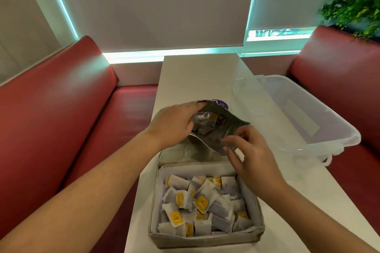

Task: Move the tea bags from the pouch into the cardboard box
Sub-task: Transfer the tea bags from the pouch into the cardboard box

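Long white worktop (195, 76); clear bin (292, 113) at right edge. Cardboard box (205, 241) at near edge, many tea bags (202, 203) inside. Pouch (213, 129) just beyond, mouth toward box. Left hand (174, 125) spreading mouth; right hand (246, 156) pinching rim, nearer to box.

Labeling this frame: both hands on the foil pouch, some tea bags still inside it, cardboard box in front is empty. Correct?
Not quite. The head view shows the cardboard box already holds many tea bags; it is not empty. The rest stands: the left hand and right hand are both on the foil pouch, with some bags still inside it.
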Available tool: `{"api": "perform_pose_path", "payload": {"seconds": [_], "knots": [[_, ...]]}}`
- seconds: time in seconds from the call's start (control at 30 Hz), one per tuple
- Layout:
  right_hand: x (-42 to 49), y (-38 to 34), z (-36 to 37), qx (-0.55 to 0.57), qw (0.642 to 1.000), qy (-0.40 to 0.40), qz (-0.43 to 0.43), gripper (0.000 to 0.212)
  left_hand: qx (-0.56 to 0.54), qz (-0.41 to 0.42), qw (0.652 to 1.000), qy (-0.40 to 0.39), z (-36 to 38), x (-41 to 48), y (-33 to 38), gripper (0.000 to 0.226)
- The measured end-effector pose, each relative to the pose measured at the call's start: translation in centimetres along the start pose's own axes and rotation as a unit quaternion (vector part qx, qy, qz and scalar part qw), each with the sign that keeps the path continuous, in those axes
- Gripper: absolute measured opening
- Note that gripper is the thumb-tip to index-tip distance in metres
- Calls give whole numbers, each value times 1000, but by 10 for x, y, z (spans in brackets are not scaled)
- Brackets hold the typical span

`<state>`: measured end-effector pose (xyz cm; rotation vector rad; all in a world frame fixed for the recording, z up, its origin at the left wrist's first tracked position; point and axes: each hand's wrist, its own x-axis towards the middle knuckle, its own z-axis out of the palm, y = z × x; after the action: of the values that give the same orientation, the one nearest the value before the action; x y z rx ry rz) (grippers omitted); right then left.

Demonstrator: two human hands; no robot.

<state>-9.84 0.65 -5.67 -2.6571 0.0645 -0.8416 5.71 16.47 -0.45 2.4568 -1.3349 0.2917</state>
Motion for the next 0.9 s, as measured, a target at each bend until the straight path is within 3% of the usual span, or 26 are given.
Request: {"api": "perform_pose_path", "payload": {"seconds": [0.13, 0.3, 0.47, 0.57, 0.67, 0.77, 0.9], "knots": [[6, 6, 2, -63, 994, -26, 88, 46, 2, 3, 999, 36, -1, -7, 1, 59], [17, 4, -1, 10, 993, -40, 113, 68, -17, 26, 995, 93, -5, -16, -1, 52], [36, -6, -3, 85, 991, -35, 95, 50, 29, 45, 992, 118, -22, -23, 5, 51], [51, -7, -6, 76, 994, -33, 73, 61, 72, 51, 988, 125, -31, -25, 7, 48], [62, -9, -8, 78, 996, -20, 45, 73, 146, -30, 982, 115, -36, -25, 8, 42], [68, -13, -9, 79, 996, -16, 35, 79, 131, -135, 979, 76, -36, -23, 11, 44], [76, -19, -12, 78, 997, -19, 21, 85, 47, -143, 982, 112, -33, -20, 17, 58]]}}
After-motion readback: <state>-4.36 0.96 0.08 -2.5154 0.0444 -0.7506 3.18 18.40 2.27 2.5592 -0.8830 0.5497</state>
